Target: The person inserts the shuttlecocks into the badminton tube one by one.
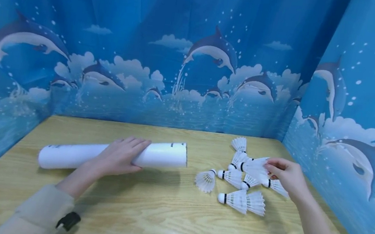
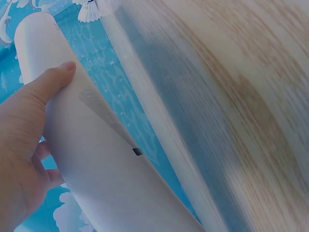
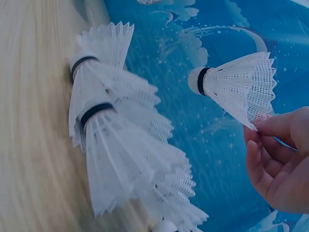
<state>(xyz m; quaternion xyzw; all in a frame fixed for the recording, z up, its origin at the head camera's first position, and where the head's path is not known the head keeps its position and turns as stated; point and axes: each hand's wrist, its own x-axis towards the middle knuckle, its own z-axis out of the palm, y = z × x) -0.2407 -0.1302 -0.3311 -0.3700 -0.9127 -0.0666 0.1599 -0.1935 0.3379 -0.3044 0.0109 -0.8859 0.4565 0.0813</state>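
A long white tube (image 1: pixel 165 155) slants up to the right, and my left hand (image 1: pixel 121 156) grips it around its middle. In the left wrist view the thumb lies along the top of the tube (image 2: pixel 91 140), with the fingertips on its far side. My right hand (image 1: pixel 285 176) pinches a white shuttlecock (image 3: pixel 241 87) by the edge of its skirt, between thumb and fingers. Its cork points left, away from the hand. Below and beside it lies a loose pile of white shuttlecocks (image 3: pixel 130 150), some overlapping or nested.
Nearer the front of the wooden table (image 1: pixel 146 221) lie nested shuttlecocks (image 1: pixel 237 201), and a single shuttlecock (image 1: pixel 206 180) sits at the pile's left. A blue dolphin-print curtain (image 1: pixel 146 49) hangs behind the table and along its sides.
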